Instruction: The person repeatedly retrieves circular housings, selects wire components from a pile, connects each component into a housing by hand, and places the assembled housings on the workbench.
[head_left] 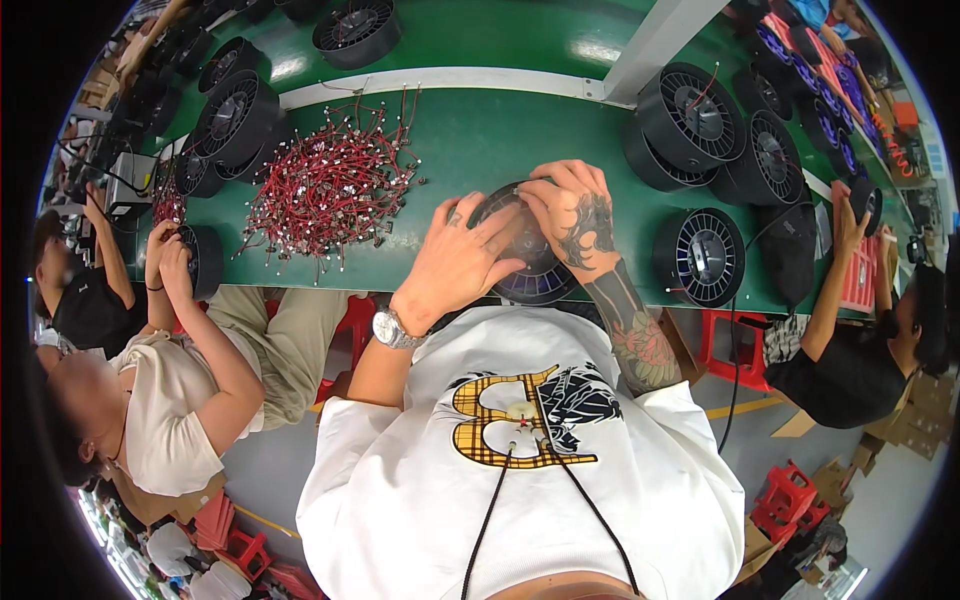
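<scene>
In front of my chest a round black fan-like housing (540,285) with a slatted rim lies at the table's near edge, largely covered by my hands. My left hand (462,258), with a watch at its wrist, reaches over its left side. The thumb is stretched out and the fingers are spread across the housing, partly blurred. My right hand (575,212) rests over the far right part of the housing, its fingers curled and close together. What those fingers hold, if anything, is hidden.
A heap of red wires (335,185) with small white connectors lies left on the green table (450,125). More black housings (690,118) are stacked to the right, and a single housing (698,257) stands nearer. Co-workers sit at both sides. A white post (660,45) rises behind.
</scene>
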Motion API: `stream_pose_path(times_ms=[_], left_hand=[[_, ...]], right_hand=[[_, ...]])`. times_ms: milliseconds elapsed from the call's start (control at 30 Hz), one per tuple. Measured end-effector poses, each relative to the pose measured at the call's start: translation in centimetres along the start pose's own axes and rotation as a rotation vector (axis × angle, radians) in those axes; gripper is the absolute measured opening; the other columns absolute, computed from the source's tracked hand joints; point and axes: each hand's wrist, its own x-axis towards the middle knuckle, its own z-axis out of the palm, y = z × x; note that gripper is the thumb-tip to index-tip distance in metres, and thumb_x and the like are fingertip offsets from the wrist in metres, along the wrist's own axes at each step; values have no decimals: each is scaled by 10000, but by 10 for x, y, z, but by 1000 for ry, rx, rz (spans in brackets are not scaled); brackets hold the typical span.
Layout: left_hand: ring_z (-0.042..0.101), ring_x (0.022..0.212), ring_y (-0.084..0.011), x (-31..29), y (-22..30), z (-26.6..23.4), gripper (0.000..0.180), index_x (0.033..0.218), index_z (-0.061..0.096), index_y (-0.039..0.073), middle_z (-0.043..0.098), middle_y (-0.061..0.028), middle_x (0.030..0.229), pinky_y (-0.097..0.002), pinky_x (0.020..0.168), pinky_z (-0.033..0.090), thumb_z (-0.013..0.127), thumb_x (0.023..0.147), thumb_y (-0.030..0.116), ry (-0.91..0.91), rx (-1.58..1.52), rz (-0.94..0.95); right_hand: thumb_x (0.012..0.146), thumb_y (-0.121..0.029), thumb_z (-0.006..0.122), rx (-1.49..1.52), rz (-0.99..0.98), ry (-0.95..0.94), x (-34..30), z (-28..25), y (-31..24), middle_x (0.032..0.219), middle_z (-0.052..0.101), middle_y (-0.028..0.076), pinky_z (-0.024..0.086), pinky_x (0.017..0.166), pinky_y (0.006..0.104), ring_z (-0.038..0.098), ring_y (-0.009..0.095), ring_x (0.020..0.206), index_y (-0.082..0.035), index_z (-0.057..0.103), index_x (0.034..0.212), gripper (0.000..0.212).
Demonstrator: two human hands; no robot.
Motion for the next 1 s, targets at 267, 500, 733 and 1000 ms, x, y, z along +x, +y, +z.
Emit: stream_pose_path(times_ms=[267, 500, 733, 1000], left_hand=[[486, 1281, -358, 0, 0, 1, 527, 1319, 679, 101, 565, -61, 1403, -473, 1040, 443, 675, 928, 455, 66, -67, -31], [493, 1288, -380, 4, 1, -6, 514, 1333, 682, 120, 545, -93, 1442, -490, 1021, 461, 662, 941, 451, -13, -68, -46], [505, 1276, -393, 5, 2, -5, 489, 1313, 690, 112, 493, -91, 1532, -498, 1036, 467, 654, 953, 440, -36, -102, -53], [510, 1268, -398, 5, 3, -2, 453, 1293, 692, 101, 478, -78, 1557, -499, 1004, 498, 644, 966, 411, -18, -130, -68]], right_hand=[[840, -155, 762, 22, -5, -18, 1, 0, 1, 1010, 719, 10, 466, 948, 406, 649, 244, 993, -112, 797, 939, 113], [855, -156, 751, 24, 5, -18, 1, 0, 2, 1004, 717, 8, 462, 942, 401, 648, 236, 973, -113, 793, 928, 95], [862, -146, 745, -27, -8, -24, 1, 0, 0, 999, 717, 8, 464, 938, 391, 650, 234, 962, -101, 783, 922, 84], [852, -139, 757, -2, 24, -27, 2, 0, 2, 972, 716, 13, 479, 909, 397, 661, 248, 917, -81, 759, 881, 65]])
